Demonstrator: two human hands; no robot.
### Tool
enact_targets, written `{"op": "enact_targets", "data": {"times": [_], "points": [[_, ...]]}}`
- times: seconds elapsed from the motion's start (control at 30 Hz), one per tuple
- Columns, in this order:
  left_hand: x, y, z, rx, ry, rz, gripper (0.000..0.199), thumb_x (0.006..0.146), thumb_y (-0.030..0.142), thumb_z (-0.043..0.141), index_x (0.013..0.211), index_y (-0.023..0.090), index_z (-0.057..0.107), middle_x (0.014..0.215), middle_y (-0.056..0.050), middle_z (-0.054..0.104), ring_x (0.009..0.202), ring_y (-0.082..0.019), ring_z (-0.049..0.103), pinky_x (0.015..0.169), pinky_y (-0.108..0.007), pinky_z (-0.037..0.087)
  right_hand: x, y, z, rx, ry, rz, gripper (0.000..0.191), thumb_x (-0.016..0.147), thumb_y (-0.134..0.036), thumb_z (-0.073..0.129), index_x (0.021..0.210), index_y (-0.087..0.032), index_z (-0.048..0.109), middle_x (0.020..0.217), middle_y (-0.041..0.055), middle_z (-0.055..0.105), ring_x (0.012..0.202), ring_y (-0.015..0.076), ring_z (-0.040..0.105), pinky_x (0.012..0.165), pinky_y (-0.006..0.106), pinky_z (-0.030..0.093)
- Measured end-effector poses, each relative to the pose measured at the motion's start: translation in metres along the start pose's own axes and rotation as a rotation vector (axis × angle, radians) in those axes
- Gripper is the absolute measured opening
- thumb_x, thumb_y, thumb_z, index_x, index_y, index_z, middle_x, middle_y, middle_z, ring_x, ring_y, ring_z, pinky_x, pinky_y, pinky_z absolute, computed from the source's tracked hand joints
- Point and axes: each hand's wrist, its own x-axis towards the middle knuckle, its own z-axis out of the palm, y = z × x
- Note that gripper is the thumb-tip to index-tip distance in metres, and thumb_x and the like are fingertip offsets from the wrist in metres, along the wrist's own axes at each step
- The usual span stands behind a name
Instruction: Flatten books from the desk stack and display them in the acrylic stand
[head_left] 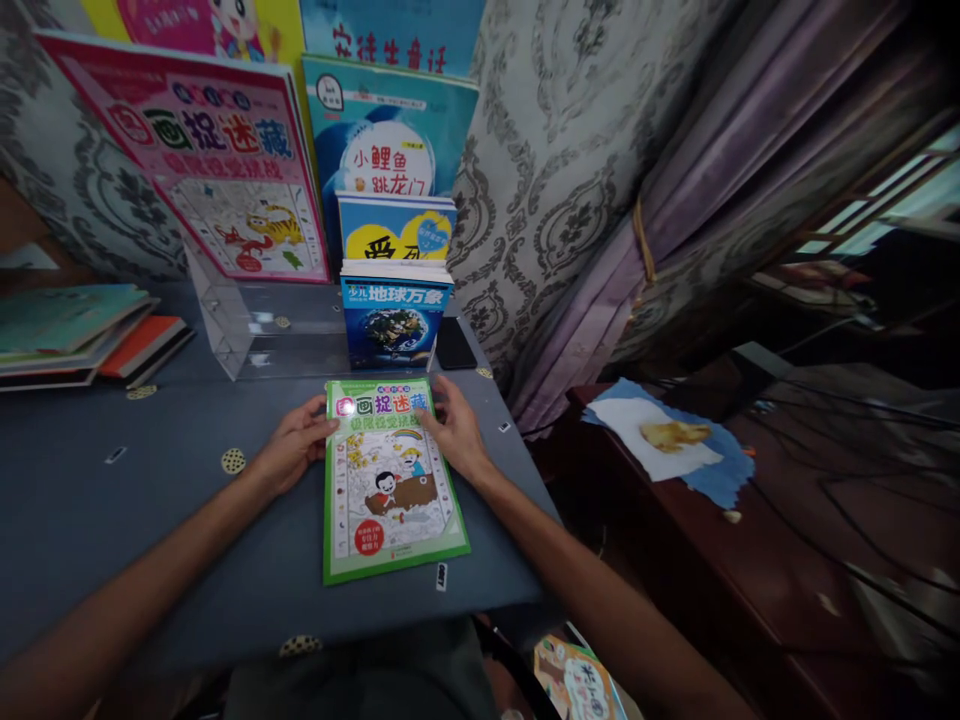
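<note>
A green-bordered picture book [397, 490] lies between my two hands, low over the dark grey table. My left hand [294, 442] grips its left edge near the top, thumb on the cover and fingers at the side and beneath. At the upper right edge, my right hand [456, 428] holds the book the same way, thumb on the cover. Just beyond stands a clear stepped book rack [225, 325], with a blue book with a globe on its cover [396, 325] at its front right. On the rack's left leans a pink-red picture book [217, 165].
More books, such as a teal one [390, 130], stand upright behind. A book pile [67, 335] sits at the left. Beside the rack lies a black phone [454, 344]. A purple curtain [622, 250] and a dark red table [720, 560] with cables are on the right.
</note>
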Motion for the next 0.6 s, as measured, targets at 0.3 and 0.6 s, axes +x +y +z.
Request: {"op": "enact_targets", "data": {"times": [0.3,0.6], "points": [[-0.002,0.002,0.000,-0.008,-0.048,-0.005,0.057,0.070,0.030,0.085,0.120,0.019,0.059,0.099,-0.007,0.080,0.081,-0.023,0.076,0.066,-0.031,0.061,-0.001,-0.027,-0.004,0.593,-0.164,0.248,0.042,0.066,-0.051,0.087,0.090,-0.020,0.069,0.090,0.0047,0.079,0.081,0.0244,0.075,0.074,0.035,0.060],[0.010,0.001,-0.010,0.136,0.046,-0.018,0.065,0.060,0.040,0.088,0.114,0.018,0.057,0.087,-0.004,0.076,0.071,-0.021,0.073,0.061,-0.028,0.056,0.000,-0.027,-0.011,0.424,-0.335,0.307,0.042,0.063,-0.047,0.086,0.084,-0.020,0.062,0.057,-0.0063,0.063,0.042,0.0078,0.048,0.036,0.018,0.035]]}}
